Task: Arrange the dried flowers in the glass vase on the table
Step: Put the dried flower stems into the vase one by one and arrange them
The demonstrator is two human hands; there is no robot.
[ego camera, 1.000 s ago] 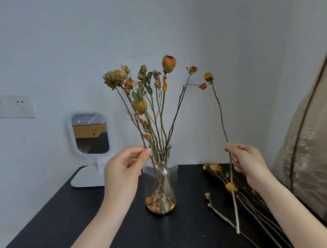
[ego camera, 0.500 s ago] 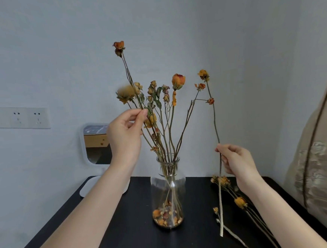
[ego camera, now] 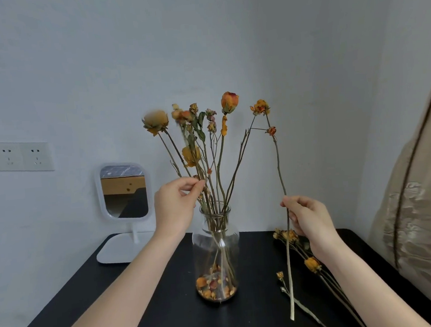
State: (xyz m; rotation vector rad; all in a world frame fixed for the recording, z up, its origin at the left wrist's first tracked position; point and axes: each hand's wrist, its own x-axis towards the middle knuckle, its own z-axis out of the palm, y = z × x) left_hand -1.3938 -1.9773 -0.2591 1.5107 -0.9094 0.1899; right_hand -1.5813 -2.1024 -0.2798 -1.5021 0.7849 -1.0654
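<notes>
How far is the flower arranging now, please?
Done: several flowers stand in the vase. In hand: the left hand pinches one of their stems; the right hand holds a long stem outside the vase. Left: that stem and the loose flowers on the table.

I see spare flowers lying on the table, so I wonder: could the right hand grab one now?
Probably not yet: the right hand pinches a long stem, so it is occupied. The spare flowers lie close below it, in the open.
</notes>
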